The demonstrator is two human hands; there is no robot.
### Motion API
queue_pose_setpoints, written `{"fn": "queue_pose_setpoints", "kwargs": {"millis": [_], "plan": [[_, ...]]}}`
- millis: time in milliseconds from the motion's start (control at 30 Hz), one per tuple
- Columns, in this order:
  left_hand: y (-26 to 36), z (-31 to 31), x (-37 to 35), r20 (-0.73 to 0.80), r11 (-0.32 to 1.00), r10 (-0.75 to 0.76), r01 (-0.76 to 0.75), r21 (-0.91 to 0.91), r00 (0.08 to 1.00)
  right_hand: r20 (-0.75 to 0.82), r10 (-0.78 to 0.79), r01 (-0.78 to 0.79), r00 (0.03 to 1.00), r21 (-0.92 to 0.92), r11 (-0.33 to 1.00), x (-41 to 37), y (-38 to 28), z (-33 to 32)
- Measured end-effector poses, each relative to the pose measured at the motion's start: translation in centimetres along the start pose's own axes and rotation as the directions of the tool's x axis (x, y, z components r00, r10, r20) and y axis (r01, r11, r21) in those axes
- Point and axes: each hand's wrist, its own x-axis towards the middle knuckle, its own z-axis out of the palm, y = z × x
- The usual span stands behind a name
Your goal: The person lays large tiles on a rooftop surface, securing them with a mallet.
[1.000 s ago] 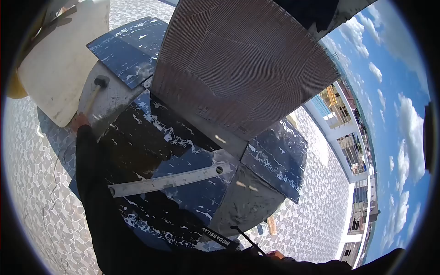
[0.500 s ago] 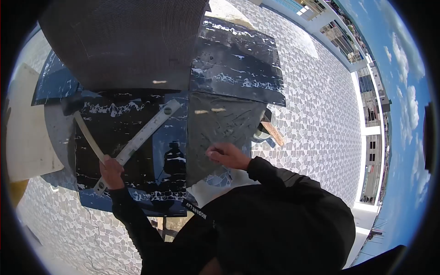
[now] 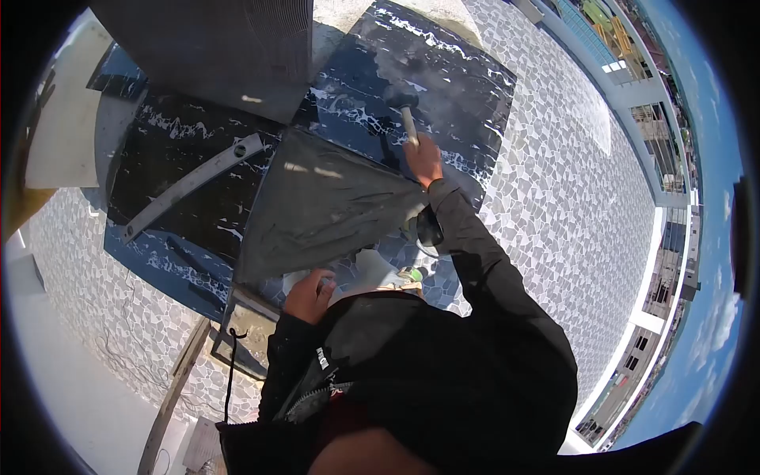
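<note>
Cream-coloured board (image 3: pixel 67 142) stands at the far left, and just beside it begins the black tile (image 3: pixel 150 158) with white veins. On this tile lies the long level (image 3: pixel 188 186), placed diagonally, with one end toward the near left and the other toward the far right. Behind, at the far side, rises the big ridged slab (image 3: pixel 229 47), its combed lines facing toward me.

More to the middle spreads the grey mortar (image 3: pixel 317 206), rough and uneven, between the black tile and the tile on the right. At its near edge is my left hand (image 3: pixel 310 297), with fingers half curled; I see nothing in it, but I cannot tell if it is fully closed.

To the right, my right hand (image 3: pixel 425 161) is gripping the mallet (image 3: pixel 409 123) by the handle, fingers closed narrow around it. The mallet has passed from my left hand to my right, which means, I judge, that tapping is now possible on this side. Its dark head is over the veined right tile (image 3: pixel 467 87); whether it touches the surface, I cannot tell. Further right is the stone-patterned floor (image 3: pixel 554 198), and past it the white railing
</note>
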Motion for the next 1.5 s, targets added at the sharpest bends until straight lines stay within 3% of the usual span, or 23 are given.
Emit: {"fn": "queue_pose_setpoints", "kwargs": {"millis": [33, 133, 200, 367, 433, 533, 600, 633, 700, 733, 767, 833, 900, 967, 1033, 1100, 1233, 1267, 1333, 1367, 1433, 1500], "plan": [[-0.4, 1.0, -0.6, -0.028, 1.000, -0.004, 0.005, 0.022, 1.000, -0.042, -0.030, 0.024, 0.999, -0.142, 0.990, 1.9, 2.3, -1.2], [0.1, 3.1, -1.9, -0.050, 0.994, -0.113, 0.113, 0.005, 0.992, 0.038, -0.178, 0.182, 0.983, -0.205, 0.962, 7.2, 9.4, -3.3], [-0.4, 4.4, -2.6, -0.108, 0.990, -0.133, 0.137, 0.029, 0.985, 0.066, -0.028, 0.048, 0.997, -0.318, 0.947, 9.9, 10.9, -3.2], [0.0, 5.6, -3.7, -0.241, 0.979, -0.203, 0.199, -0.040, 0.949, 0.120, -0.110, 0.139, 0.987, -0.272, 0.952, 13.1, 13.1, -2.5], [-0.4, 5.7, -4.5, -0.281, 0.955, -0.290, 0.295, -0.025, 0.915, 0.155, -0.122, 0.161, 0.980, -0.270, 0.949, 13.3, 12.7, -2.8], [-1.0, 6.9, -6.1, -0.390, 0.947, -0.316, 0.313, -0.071, 0.865, 0.155, -0.257, 0.292, 0.954, -0.279, 0.915, 13.7, 13.0, -3.3], [-2.0, 7.2, -7.0, -0.428, 0.944, -0.321, 0.322, -0.073, 0.845, 0.270, -0.064, 0.205, 0.961, -0.534, 0.820, 14.9, 11.9, -4.2], [-2.9, 7.6, -7.1, -0.445, 0.948, -0.308, 0.311, -0.068, 0.841, 0.344, -0.087, 0.296, 0.935, -0.619, 0.727, 16.7, 11.9, -4.2], [-3.0, 7.1, -7.2, -0.452, 0.937, -0.347, 0.327, -0.124, 0.822, 0.196, -0.332, 0.384, 0.923, -0.547, 0.744, 20.0, 8.4, -5.0], [-3.7, 6.8, -6.8, -0.473, 0.946, -0.321, 0.299, -0.123, 0.821, 0.114, -0.425, 0.430, 0.898, -0.427, 0.795, 22.1, 4.1, -5.7], [-4.3, 6.3, -6.4, -0.442, 0.946, -0.323, 0.294, -0.134, 0.837, 0.026, -0.499, 0.482, 0.866, -0.302, 0.822, 23.4, -2.7, -6.9], [-4.5, 4.3, -5.4, -0.412, 0.950, -0.313, 0.282, -0.136, 0.856, -0.167, -0.667, 0.662, 0.726, -0.089, 0.744, 22.1, -18.5, -9.8], [-3.5, 1.2, -4.2, -0.352, 0.971, -0.241, 0.225, -0.084, 0.904, -0.277, -0.828, 0.811, 0.487, -0.208, 0.547, 20.2, -31.3, -11.7], [-5.9, -1.0, -2.9, -0.362, 0.991, -0.129, 0.128, -0.027, 0.923, -0.249, -0.914, 0.883, 0.320, -0.272, 0.383, 20.7, -40.6, -11.5], [-6.8, -4.0, -2.2, -0.437, 0.998, -0.040, 0.013, -0.064, 0.899, -0.119, -0.958, 0.782, 0.261, -0.556, 0.282, 22.7, -46.5, -9.4], [-6.2, -7.8, -3.3, -0.447, 0.997, -0.057, 0.029, -0.068, 0.893, 0.025, -0.809, 0.549, 0.588, -0.747, 0.376, 23.8, -51.2, -7.1], [-10.1, -13.9, -5.1, -0.570, 0.989, -0.088, 0.004, -0.147, 0.817, 0.231, -0.663, 0.532, 0.712, -0.794, 0.295, 31.1, -54.2, -6.1], [-11.6, -14.9, -5.6, -0.556, 0.987, -0.099, 0.009, -0.162, 0.826, 0.245, -0.650, 0.530, 0.719, -0.798, 0.287, 32.8, -53.8, -5.2], [-14.7, -17.4, -5.5, -0.604, 0.994, -0.048, -0.021, -0.106, 0.796, 0.251, -0.723, 0.585, 0.644, -0.771, 0.253, 35.0, -52.3, -4.1], [-15.7, -18.0, -5.0, -0.620, 0.996, -0.021, -0.036, -0.080, 0.784, 0.257, -0.704, 0.569, 0.662, -0.783, 0.249, 35.1, -51.3, -4.6], [-15.0, -20.8, -4.5, -0.546, 0.965, -0.103, -0.049, -0.257, 0.832, 0.245, -0.787, 0.599, 0.567, -0.779, 0.188, 33.0, -50.7, -5.5], [-15.1, -23.8, -2.2, -0.489, 0.915, -0.046, -0.160, -0.371, 0.871, 0.292, -0.773, 0.711, 0.563, -0.648, 0.273, 32.6, -50.1, -6.1]]}}
